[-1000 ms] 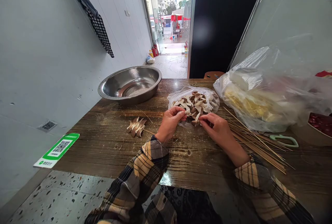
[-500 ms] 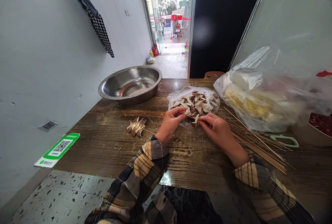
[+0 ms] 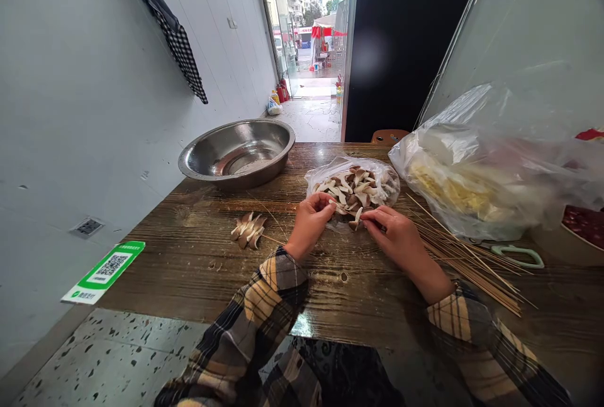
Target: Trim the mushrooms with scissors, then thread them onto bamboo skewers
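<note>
My left hand (image 3: 312,224) is closed in a pinch on a pale mushroom piece (image 3: 333,205), just in front of the bag. Facing it, my right hand (image 3: 394,237) has thumb and finger pressed together on a thin bamboo skewer, mostly hidden by the fingers. A mushroom strip (image 3: 357,219) hangs at those fingertips. Behind both hands, an open clear plastic bag (image 3: 317,175) holds many grey-brown mushroom pieces (image 3: 361,188). Left of my left hand, a skewer threaded with several mushroom pieces (image 3: 248,231) lies on the wooden table (image 3: 189,275).
A steel basin (image 3: 236,171) stands at the back left. To the right are loose bamboo skewers (image 3: 465,268), green-handled scissors (image 3: 519,256), a large plastic bag with yellow food (image 3: 453,193) and a container of dark red food (image 3: 585,223). A QR-code card (image 3: 106,272) sits at the left edge.
My left hand has shifted slightly left, away from the right fingertips, with the mushroom piece still pinched. My right hand stays almost in place.
</note>
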A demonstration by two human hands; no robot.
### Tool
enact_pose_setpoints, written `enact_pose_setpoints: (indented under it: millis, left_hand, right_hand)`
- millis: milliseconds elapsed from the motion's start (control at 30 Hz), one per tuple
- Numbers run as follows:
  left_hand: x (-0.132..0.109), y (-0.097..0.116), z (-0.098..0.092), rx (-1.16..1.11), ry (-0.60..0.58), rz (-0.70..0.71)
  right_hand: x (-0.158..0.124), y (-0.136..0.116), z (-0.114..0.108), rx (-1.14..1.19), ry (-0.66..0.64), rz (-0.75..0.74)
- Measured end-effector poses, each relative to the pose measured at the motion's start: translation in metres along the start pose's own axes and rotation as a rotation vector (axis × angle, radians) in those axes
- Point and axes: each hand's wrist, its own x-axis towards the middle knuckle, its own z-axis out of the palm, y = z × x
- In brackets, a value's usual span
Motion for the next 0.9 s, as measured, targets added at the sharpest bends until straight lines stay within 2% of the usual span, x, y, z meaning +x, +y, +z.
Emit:
enact_pose_setpoints:
  millis: [233, 500, 733, 900]
  left_hand:
    - [0.0016, -0.0017, -0.0008, -0.228, 0.036, -0.117]
    - [-0.0011, -0.0049, 0.0039, -0.26, -0.01, -0.125]
    - [-0.0032, -0.0054, 0.0059, -0.145, -0.002, -0.04]
    - [-0.0048, -0.0065, 0.0074, 0.068, 0.022, 0.091]
  right_hand:
    - [0.0, 0.0002, 0.001, 0.019, 0.026, -0.007]
    - [-0.0003, 0.0017, 0.0013, 0.031, 0.051, 0.013]
    - [-0.0004, 0.0019, 0.0006, 0.007, 0.073, 0.031]
    - [0.0005, 0.0041, 0.0034, 0.066, 0.09, 0.044]
